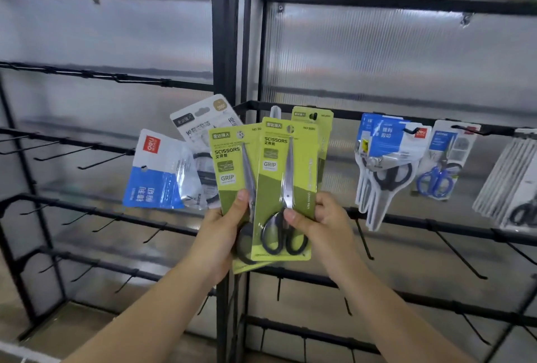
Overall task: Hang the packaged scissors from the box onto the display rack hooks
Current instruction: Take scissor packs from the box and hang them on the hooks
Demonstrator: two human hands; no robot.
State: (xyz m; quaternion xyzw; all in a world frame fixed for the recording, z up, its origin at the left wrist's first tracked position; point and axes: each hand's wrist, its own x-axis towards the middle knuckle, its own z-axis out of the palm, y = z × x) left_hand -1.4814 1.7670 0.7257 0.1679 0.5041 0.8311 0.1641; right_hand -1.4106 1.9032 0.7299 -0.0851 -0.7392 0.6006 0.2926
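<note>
My left hand grips a fan of scissor packs: a green pack, a white pack behind it and a blue-and-white pack at the far left. My right hand pinches the front green pack, thumb on the black handles. Another green pack hangs on a rack hook just behind it. On the black display rack to the right hang blue-and-white packs, a pack of blue-handled scissors and grey packs.
Rows of bare black hooks stick out from the rack's bars on the left and lower right. A black corner post stands between the two panels. Translucent ribbed sheeting backs the rack. The box is out of view.
</note>
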